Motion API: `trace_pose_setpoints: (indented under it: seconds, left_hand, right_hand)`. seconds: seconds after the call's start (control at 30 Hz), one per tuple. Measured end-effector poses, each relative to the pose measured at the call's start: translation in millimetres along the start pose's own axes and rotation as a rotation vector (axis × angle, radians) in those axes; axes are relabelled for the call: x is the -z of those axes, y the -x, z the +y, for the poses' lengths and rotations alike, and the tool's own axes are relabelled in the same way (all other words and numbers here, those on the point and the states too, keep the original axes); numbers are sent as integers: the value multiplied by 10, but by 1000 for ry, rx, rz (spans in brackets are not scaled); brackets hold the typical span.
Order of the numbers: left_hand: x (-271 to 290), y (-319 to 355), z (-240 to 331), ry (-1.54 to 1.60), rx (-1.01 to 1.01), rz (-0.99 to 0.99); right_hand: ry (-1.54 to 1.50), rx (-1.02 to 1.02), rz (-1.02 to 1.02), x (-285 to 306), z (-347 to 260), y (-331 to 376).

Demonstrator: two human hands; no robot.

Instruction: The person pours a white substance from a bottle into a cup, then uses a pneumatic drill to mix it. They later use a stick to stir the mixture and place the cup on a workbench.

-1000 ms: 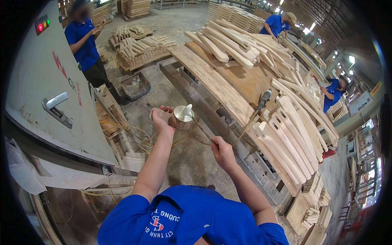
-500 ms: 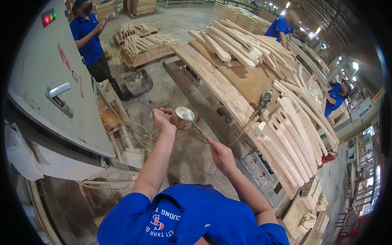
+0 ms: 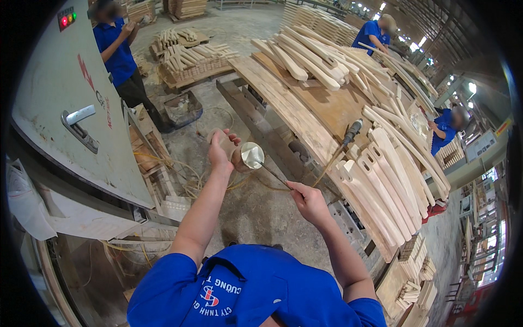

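In front of me, my left hand (image 3: 222, 150) is closed around the side of a brownish cup (image 3: 240, 162) with a pale, whitish inside. The cup tilts so that its mouth faces up and toward the right. My right hand (image 3: 308, 200), its fingers pinched together, grips the near end of a thin dark stick-like tool (image 3: 275, 176). The tool's far end reaches into the cup's mouth, where whitish material covers it, so the tip's shape is hard to make out.
To the right, a workbench (image 3: 283, 103) carries curved wooden pieces (image 3: 381, 191) and a power tool (image 3: 353, 132). A grey cabinet (image 3: 65, 136) stands at left. Hoses (image 3: 193, 182) and a dark bin (image 3: 183, 109) lie on the floor. Several co-workers in blue are around, one (image 3: 117, 54) beyond the cabinet.
The cup has shifted slightly right and tipped more toward my right hand. My right hand has moved a little right, and the tool's pale end sits deeper in the cup.
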State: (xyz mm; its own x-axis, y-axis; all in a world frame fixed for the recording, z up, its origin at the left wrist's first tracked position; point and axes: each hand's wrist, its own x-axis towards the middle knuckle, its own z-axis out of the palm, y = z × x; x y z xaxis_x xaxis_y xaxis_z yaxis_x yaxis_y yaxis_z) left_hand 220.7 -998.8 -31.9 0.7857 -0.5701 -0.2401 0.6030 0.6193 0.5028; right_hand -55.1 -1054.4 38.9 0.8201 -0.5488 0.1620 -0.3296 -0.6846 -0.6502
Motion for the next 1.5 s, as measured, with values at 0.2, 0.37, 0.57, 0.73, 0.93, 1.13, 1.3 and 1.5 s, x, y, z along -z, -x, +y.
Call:
trace_pose_setpoints:
  seconds: [0.2,0.37,0.57,0.73,0.93,1.13,1.3,1.5]
  left_hand:
    - [65,35,-9,-106,81,-79]
    - [122,70,-32,-128,86,-92]
    - [115,90,-19,-116,59,-130]
    - [45,104,0,-109,76,-149]
    - [-50,125,-6,-137,89,-154]
    - [-101,151,-61,-147,84,-132]
    - [-137,177,-132,-154,82,-128]
    - [-62,59,-157,-85,85,-85]
  right_hand:
    - [184,60,-52,80,-136,-87]
    - [221,124,-18,22,-137,-97]
    - [204,158,34,-22,-123,-83]
    - [165,146,49,-21,-92,-62]
    - [128,111,62,24,-72,-29]
    - [76,165,168,27,-10,7]
    - [10,81,146,73,-1,56]
    - [-166,-70,103,103,-23,117]
